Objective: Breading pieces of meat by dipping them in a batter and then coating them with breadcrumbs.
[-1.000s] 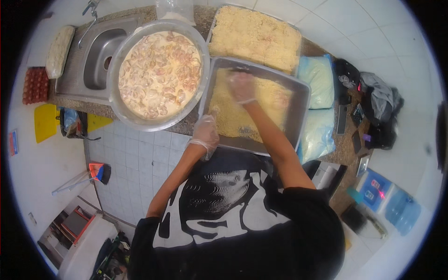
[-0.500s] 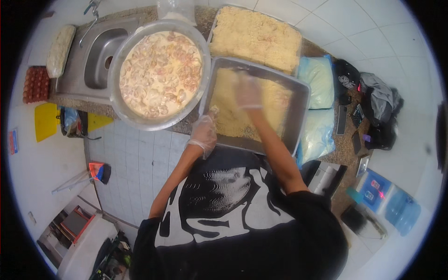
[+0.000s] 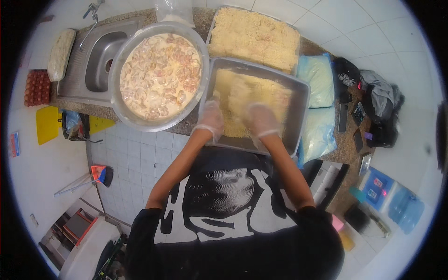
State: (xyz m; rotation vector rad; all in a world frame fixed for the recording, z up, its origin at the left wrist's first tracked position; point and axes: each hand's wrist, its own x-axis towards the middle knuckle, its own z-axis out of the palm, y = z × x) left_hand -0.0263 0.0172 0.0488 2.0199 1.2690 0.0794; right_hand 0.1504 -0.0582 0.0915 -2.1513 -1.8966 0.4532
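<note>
A grey rectangular tub holds pale yellow breading crumbs. My right hand, in a clear plastic glove, is over the near middle of the crumbs, its fingers smeared by motion. Just beyond it a crumb-covered lump shows blurred, and its kind is unclear. My left hand, gloved too, reaches over the tub's left side, with its fingertips blurred near crumbs. Left of the tub stands a big round metal basin of raw meat pieces in creamy batter.
Behind the tub sits a tray of crumb-coated pieces. Two bags of pale powder lie along its right. A steel sink, an egg tray and a filled clear bag are at the left. Phones and a dark bag lie right.
My right hand has drawn back toward me, from the middle of the tub to its near side. My left hand has moved up from the near left corner over the tub's side.
</note>
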